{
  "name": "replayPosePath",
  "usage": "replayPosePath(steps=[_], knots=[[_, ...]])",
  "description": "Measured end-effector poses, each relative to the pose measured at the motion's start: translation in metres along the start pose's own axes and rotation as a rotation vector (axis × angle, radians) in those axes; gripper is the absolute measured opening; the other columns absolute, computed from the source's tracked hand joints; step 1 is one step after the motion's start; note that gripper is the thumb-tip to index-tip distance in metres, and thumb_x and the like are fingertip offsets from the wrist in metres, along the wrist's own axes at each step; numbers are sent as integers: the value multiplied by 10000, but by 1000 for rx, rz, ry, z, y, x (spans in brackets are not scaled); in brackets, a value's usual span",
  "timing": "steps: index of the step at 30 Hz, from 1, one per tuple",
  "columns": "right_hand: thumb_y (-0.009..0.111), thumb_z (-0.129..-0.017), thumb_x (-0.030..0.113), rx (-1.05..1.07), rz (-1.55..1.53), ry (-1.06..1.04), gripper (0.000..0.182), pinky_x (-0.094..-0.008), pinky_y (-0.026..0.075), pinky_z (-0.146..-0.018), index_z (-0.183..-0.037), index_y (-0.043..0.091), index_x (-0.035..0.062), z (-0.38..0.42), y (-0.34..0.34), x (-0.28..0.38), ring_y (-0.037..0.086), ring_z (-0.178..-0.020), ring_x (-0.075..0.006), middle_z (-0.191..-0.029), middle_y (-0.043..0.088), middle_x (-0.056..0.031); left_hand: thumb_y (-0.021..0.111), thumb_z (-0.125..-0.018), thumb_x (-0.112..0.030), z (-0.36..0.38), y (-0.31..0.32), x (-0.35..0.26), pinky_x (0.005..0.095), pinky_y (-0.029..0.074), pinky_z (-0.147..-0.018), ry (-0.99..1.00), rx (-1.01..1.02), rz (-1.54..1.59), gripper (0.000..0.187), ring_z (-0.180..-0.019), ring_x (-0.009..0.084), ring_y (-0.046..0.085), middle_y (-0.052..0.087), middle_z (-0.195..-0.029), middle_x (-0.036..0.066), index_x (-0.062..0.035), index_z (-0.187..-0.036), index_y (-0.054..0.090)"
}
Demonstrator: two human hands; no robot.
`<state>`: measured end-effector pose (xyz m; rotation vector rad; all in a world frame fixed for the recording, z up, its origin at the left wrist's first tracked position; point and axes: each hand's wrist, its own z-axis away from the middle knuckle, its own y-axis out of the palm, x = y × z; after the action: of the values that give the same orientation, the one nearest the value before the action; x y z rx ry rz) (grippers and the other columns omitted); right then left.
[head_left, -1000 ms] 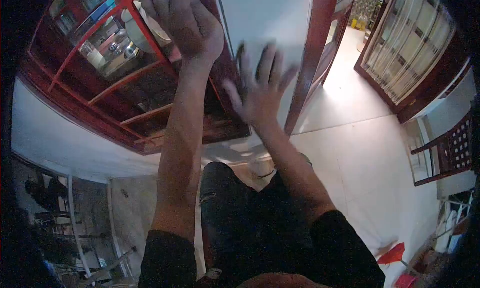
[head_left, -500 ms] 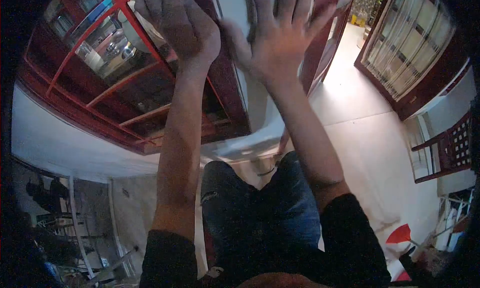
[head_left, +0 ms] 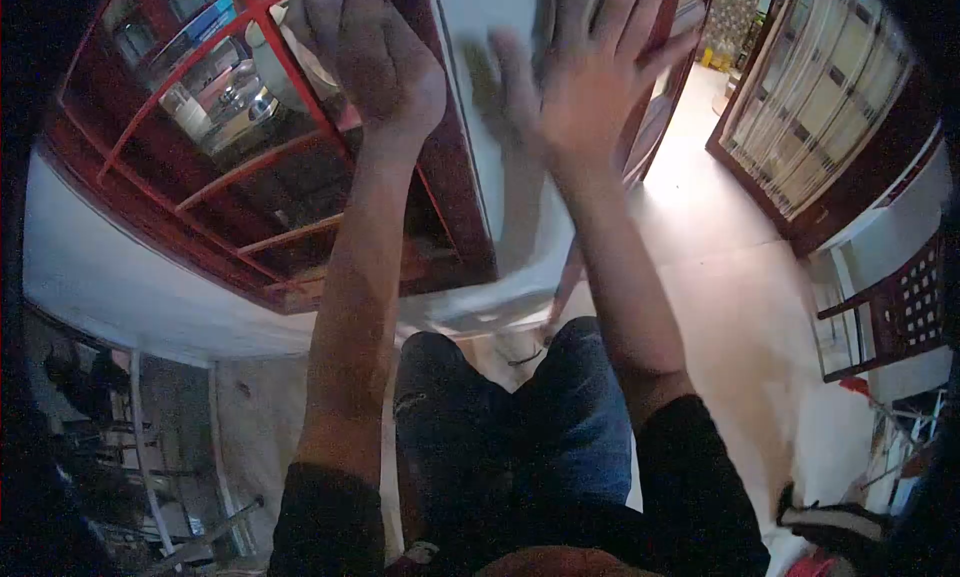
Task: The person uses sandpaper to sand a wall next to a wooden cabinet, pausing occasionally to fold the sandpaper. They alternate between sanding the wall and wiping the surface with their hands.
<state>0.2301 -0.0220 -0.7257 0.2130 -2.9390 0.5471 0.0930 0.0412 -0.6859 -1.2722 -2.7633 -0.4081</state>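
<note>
My left hand (head_left: 385, 62) is raised at the top of the view, against the dark red frame (head_left: 462, 187) of a window with red bars. Its fingers are curled together, and their tips run to the upper edge of the picture; I cannot tell what is in them. To its right, my right hand (head_left: 595, 102) is held up before the pale wall strip (head_left: 530, 212) beside the frame. Thumb and fingers are spread wide, with nothing in them, and its shadow falls on the wall.
Behind the red-barred window (head_left: 270, 142) are shiny metal items. At right, a dark wooden door (head_left: 800, 107) with a curtained panel stands ajar by a brightly lit floor (head_left: 690, 202). Below are my knees (head_left: 575, 377). A latticed wooden chair (head_left: 900, 302) is at far right.
My right hand has moved right, away from the left, its fingers still spread. My left hand has shifted slightly. The red fan-shaped thing at lower right no longer shows in the same place.
</note>
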Motion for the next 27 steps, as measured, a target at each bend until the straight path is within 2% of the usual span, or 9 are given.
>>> replayPosePath(steps=[2, 7, 9, 13, 15, 16, 18, 22, 27], knots=[[450, -915, 608, -191, 105, 26, 785, -672, 24, -1125, -1529, 259, 158, -32, -12, 6, 136, -1470, -360, -1584, 159, -201, 207, -1003, -578, -4, -2, 3, 455, 285, -1057, 32, 45, 24, 658, -1188, 332, 485, 617, -1149, 110, -117, -924, 671], [508, -803, 720, -15, -85, 19, 889, -771, 0, -1041, -1496, 335, 191, 72, 31, -3, 140, -1446, -436, -1560, 174, -260, 175, -994, -602, -2, -3, -4, 457, 238, -1075, 3, 57, -21, 687, -1201, 313, 472, 618, -1177, 95, -133, -921, 671], [443, -854, 717, 230, -9, -1, 927, -706, -80, -1081, -1528, 237, 115, 150, 50, -3, -23, -1468, -431, -1572, 23, -291, 258, -1057, -329, -4, -2, -4, 575, 338, -1089, 70, -7, -70, 451, -1112, 338, 519, 599, -1053, 140, -54, -858, 556], [448, -857, 714, 139, -19, -75, 921, -713, -79, -1077, -1527, 238, 117, 177, 66, -8, -34, -1468, -428, -1568, 25, -298, 262, -1056, -334, -4, 12, 1, 577, 329, -1088, 77, -26, -39, 448, -1122, 359, 514, 595, -1064, 138, -60, -848, 549], [492, -836, 701, 79, -76, -5, 871, -734, -40, -1067, -1500, 319, 163, 127, 45, 1, 63, -1463, -417, -1568, 105, -267, 265, -1054, -355, 10, 49, 18, 574, 297, -1097, 12, -452, 932, 449, -1148, 389, 499, 593, -1071, 131, -73, -843, 543], [522, -817, 694, 24, -100, 35, 828, -750, -10, -1060, -1474, 393, 207, 84, 31, 7, 146, -1458, -404, -1567, 183, -239, 265, -1054, -355, 7, 37, 15, 574, 297, -1097, 13, -449, 928, 449, -1148, 389, 499, 593, -1071, 131, -73, -843, 543], [518, -827, 677, -148, -137, 12, 813, -739, -40, -1063, -1494, 356, 241, 12, 13, 10, 160, -1459, -386, -1579, 163, -224, 210, -1003, -577, 0, -3, 2, 451, 248, -1068, -37, 48, 3, 643, -1193, 310, 476, 615, -1199, 87, -133, -909, 665], [441, -915, 618, -156, 67, -4, 802, -683, 20, -1116, -1533, 244, 146, -36, -8, 19, 124, -1471, -371, -1582, 155, -211, 264, -1022, -510, -3, -1, 0, 438, 274, -1046, 30, 42, -40, 558, -1160, 304, 489, 618, -1165, 86, -139, -900, 662], [487, -862, 668, 96, -25, -45, 838, -724, -23, -1074, -1528, 273, 207, 106, 39, 6, 81, -1463, -428, -1570, 120, -273, 276, -1053, -332, -10, -2, -5, 559, 327, -1088, 116, -37, -12, 425, -1129, 359, 512, 599, -1040, 140, -68, -847, 538]])
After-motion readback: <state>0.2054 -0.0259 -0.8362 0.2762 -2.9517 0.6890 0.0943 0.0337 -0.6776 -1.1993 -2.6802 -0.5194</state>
